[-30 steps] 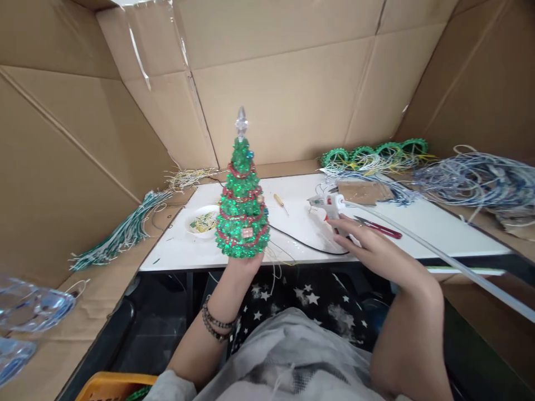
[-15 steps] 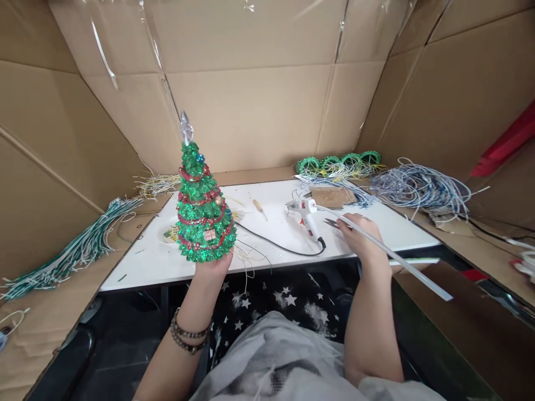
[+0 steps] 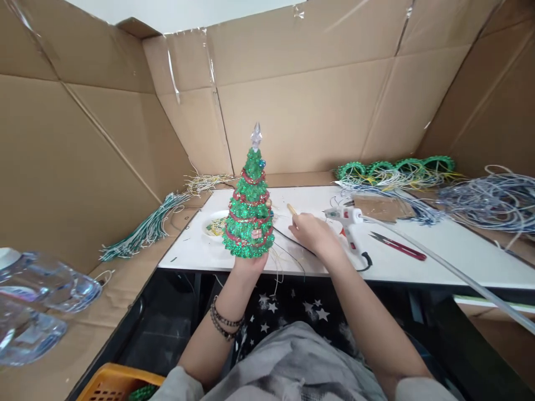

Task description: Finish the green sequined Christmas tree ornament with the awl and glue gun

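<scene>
My left hand (image 3: 249, 263) grips the base of a small green sequin Christmas tree (image 3: 249, 209) with red garlands and a clear star on top, holding it upright over the near edge of the white table (image 3: 451, 253). My right hand (image 3: 312, 233) is closed on a wooden-handled pointed tool (image 3: 291, 209) just right of the tree. A white glue gun (image 3: 348, 218) with a long clear glue stick lies to the right of that hand.
Red-handled snips (image 3: 398, 246) lie right of the glue gun. A small white dish (image 3: 214, 225) sits behind the tree. Bundles of green, white and blue wire (image 3: 485, 197) lie along the cardboard walls. Clear plastic (image 3: 37, 303) sits at the far left, an orange crate (image 3: 117, 385) below.
My right hand left the glue gun and stick, moved left and took hold of the wooden-handled tool. The tree stays held upright in my left hand.
</scene>
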Motion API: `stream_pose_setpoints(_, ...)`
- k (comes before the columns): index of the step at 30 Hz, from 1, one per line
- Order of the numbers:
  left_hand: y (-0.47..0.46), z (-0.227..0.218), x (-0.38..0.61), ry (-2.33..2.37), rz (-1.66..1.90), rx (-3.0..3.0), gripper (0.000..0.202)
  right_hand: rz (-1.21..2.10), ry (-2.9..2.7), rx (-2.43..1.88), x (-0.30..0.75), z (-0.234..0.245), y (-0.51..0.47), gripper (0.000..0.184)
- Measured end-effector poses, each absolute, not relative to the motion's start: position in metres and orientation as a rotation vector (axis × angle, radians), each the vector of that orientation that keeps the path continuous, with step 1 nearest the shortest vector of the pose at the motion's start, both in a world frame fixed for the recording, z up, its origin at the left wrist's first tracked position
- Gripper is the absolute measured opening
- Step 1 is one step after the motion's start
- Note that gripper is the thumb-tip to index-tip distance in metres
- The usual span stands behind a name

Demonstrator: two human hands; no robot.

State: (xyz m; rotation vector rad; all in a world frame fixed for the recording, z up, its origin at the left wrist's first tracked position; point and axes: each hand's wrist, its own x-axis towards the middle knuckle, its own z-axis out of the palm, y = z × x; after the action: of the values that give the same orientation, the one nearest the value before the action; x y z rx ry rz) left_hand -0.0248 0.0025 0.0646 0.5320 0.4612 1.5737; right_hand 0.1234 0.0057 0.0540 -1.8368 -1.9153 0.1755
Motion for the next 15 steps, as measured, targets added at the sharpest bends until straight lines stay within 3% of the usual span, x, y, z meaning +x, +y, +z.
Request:
stream_pose_setpoints(1,0.001,0.067,-0.024,0.447,1.576,0.545,0.027,0.147,-1.875,-1.858,0.119,0.053,0.019,0.017)
stream_pose_setpoints(5,-0.002,0.071,-0.025,0.378,1.571,0.552,0.038,0.096,-1.767,-1.91,0.119,0.044,0.053,0.033)
stream_pose_setpoints(15,-0.005,0.073,-0.023,0.345,1.551,0.608,0.044,0.14,-1.8,-1.631,0.128,0.026,0.086,0.03)
